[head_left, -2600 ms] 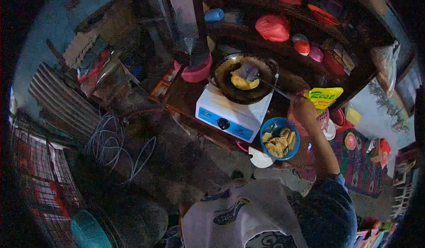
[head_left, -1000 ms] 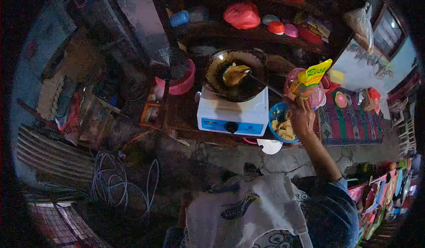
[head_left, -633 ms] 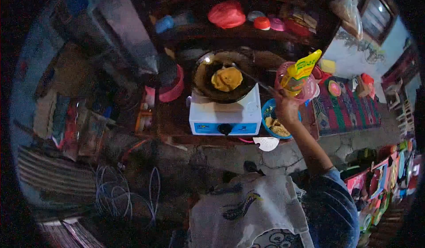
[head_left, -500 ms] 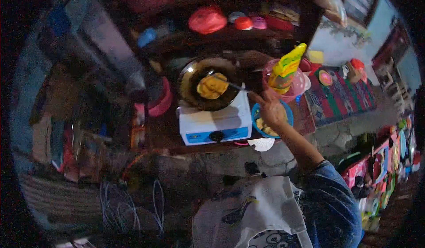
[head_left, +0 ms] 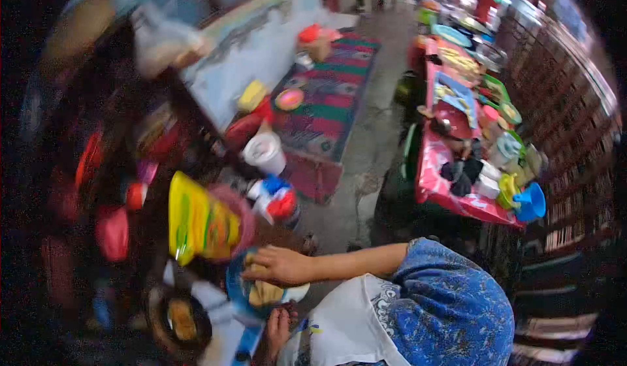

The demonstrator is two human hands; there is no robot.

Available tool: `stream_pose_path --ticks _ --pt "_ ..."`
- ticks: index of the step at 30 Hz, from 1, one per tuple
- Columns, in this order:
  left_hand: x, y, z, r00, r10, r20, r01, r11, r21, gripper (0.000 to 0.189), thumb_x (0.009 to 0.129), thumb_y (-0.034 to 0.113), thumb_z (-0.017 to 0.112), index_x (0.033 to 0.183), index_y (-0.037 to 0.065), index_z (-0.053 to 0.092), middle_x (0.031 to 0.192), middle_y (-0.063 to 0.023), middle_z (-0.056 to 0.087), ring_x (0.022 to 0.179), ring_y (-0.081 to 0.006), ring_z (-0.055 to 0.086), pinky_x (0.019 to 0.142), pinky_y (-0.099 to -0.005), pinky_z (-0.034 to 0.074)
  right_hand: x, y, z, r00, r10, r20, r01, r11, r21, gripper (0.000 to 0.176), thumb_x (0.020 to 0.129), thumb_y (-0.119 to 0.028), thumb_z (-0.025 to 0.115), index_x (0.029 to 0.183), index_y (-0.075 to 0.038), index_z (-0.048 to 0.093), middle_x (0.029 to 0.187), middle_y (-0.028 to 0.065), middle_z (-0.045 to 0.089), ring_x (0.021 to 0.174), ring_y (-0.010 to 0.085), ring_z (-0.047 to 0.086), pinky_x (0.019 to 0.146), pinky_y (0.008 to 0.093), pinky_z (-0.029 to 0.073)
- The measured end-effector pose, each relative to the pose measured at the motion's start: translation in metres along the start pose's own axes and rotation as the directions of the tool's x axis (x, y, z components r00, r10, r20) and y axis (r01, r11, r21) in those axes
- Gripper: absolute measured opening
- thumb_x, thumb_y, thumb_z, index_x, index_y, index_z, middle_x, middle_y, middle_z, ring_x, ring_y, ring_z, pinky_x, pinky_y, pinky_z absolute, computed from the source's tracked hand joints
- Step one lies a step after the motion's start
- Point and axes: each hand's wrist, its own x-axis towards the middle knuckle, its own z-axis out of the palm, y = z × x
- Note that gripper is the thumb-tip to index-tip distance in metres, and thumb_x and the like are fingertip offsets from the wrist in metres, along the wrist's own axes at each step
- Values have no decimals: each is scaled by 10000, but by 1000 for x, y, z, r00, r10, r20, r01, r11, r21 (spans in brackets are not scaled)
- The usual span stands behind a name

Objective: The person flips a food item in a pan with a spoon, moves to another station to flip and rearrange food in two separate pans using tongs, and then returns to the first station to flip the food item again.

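Observation:
My right hand [head_left: 279,265] reaches palm down over a blue bowl [head_left: 236,286], its fingers apart and bent above pale food pieces [head_left: 264,294]. I see nothing held in it; the fingertips are partly blurred. My left hand [head_left: 279,327] is low beside the bowl, near the stove, fingers loosely raised and holding nothing I can see. At lower left, a dark wok [head_left: 157,330] with a browned piece of food [head_left: 183,320] sits on a white stove with a blue front panel [head_left: 248,341]. The utensil seen earlier in the wok cannot be made out.
A yellow packet [head_left: 199,222] stands in a pink container [head_left: 240,219] behind the bowl. Further back are a white bucket [head_left: 264,154] and a patterned mat [head_left: 326,98]. To the right stands a red-covered table [head_left: 434,183] crowded with bowls, jugs and food. Shelves on the left are blurred.
The view has swung to the right. My right hand has left the utensil at the wok and is now over the food in the blue bowl. My left hand has come into view.

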Motion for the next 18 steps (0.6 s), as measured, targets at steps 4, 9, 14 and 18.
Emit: stream_pose_path --ticks 4,9,14,18 --pt "132 65 91 986 -168 -14 169 981 97 322 936 294 435 1096 32 531 952 -39 587 794 -92 526 664 -223 439 -84 88 -83 874 424 236 -448 892 56 433 710 -134 555 1143 -136 550 953 94 525 923 266 536 771 378 449" --pt "264 112 174 983 -130 129 101 973 207 332 930 270 448 1137 25 535 993 -46 598 803 -84 527 673 -217 434 -171 158 -193 579 810 92 -815 579 34 200 764 -171 584 952 -109 614 1002 108 596 861 314 591 698 394 482" --pt "378 141 203 973 -125 194 53 938 342 269 925 238 463 1042 39 600 967 -33 606 792 -68 526 662 -218 433 -202 216 -269 303 847 -437 -932 360 52 284 776 -349 622 758 -67 597 661 144 589 635 352 582 551 413 457" --pt "481 161 228 979 -66 191 -31 886 463 296 932 261 445 889 32 626 860 -29 617 769 -82 525 666 -230 423 -229 283 -329 150 783 -604 -959 263 102 354 799 -376 601 689 -44 546 609 167 546 580 369 540 499 438 401"
